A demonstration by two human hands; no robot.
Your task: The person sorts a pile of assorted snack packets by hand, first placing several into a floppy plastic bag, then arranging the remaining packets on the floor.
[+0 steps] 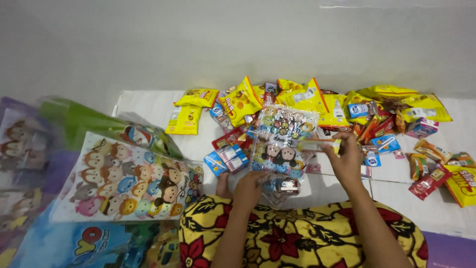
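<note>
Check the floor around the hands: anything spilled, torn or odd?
Nothing looks torn or spilled. The yellow snack packets and small boxes lie in a loose heap, some overlapping. The left hand and right hand hold a clear cartoon-print bag upright.

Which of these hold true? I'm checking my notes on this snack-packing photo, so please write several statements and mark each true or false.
1. The left hand grips the bottom of a clear plastic bag printed with cartoon characters. True.
2. The right hand is empty. False: it holds a slim yellow snack packet at the bag's side.
3. Yellow foil snack packets lie piled on the white floor beyond the bag. True.
4. The stack of flat cartoon-printed bags lies to the person's right. False: it lies to their left.
5. The person's lap is covered by yellow fabric with red flowers. True.
</note>
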